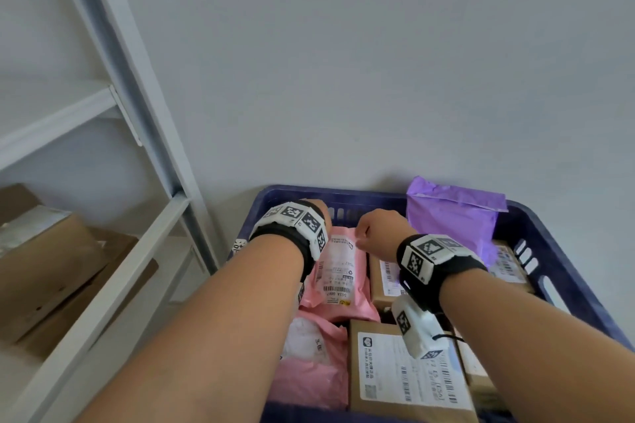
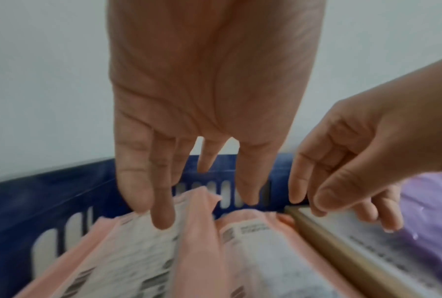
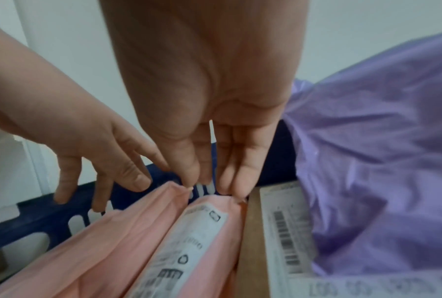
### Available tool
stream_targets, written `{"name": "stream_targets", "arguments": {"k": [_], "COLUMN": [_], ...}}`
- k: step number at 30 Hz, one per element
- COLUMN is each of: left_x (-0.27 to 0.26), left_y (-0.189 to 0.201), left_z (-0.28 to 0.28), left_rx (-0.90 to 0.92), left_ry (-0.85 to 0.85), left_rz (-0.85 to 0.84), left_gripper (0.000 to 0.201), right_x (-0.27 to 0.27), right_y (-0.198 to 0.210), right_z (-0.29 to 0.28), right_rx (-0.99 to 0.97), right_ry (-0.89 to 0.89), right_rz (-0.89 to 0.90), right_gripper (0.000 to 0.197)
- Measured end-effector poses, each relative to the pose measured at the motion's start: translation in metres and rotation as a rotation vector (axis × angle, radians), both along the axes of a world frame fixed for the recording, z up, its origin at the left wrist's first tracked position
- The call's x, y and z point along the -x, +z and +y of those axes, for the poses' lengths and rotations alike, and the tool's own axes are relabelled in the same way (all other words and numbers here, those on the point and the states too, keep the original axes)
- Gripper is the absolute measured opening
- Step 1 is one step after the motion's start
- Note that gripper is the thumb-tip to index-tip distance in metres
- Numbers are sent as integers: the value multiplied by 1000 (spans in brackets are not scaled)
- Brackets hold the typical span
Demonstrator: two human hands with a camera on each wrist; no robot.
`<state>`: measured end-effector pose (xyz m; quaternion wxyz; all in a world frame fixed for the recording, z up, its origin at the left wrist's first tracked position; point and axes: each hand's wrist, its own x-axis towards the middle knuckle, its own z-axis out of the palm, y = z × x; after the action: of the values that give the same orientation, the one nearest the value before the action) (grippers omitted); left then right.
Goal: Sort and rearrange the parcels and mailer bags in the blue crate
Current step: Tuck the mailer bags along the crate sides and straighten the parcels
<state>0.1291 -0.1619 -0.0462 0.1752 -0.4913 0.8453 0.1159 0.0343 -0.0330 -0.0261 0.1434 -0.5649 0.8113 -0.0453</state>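
Note:
The blue crate (image 1: 343, 194) stands against the wall. Two pink mailer bags (image 1: 338, 271) (image 2: 138, 252) stand side by side in its left half, with another pink bag (image 1: 309, 371) nearer me. Labelled cardboard boxes (image 1: 405, 378) (image 3: 253, 231) fill the right half. A purple mailer (image 1: 453, 227) (image 3: 380, 161) leans on the back right corner. My left hand (image 2: 161, 211) hangs with straight fingers, tips touching the left pink bag's top edge. My right hand (image 3: 227, 181) points down, fingertips on the top of the right pink bag (image 3: 202, 231) beside the box, holding nothing.
A white metal shelf frame (image 1: 137, 113) rises at the left of the crate. Brown cardboard boxes (image 1: 51, 268) sit on its lower shelf. A plain pale wall runs behind the crate. The crate's slotted back wall (image 2: 227, 193) is just beyond my fingertips.

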Motion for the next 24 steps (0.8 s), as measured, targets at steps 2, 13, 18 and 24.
{"name": "stream_targets", "arguments": {"k": [2,13,18,24], "left_x": [7,86,96,91], "left_y": [21,19,12,18], "left_z": [18,88,106,114], "left_rx": [-8,-178,-415,-616], "left_ry": [-66,-174,-63,33], "left_rz": [30,419,513,763], "left_gripper": [12,28,31,32], "right_x": [10,76,76,71], "right_y": [7,-6,-19,-22], "right_z": [11,95,106,107], "right_rx": [58,303,283,343], "right_ry": [-85,-494,-478,-494], "right_rz": [4,36,-14,-286], "right_gripper": [24,28,46,70]}}
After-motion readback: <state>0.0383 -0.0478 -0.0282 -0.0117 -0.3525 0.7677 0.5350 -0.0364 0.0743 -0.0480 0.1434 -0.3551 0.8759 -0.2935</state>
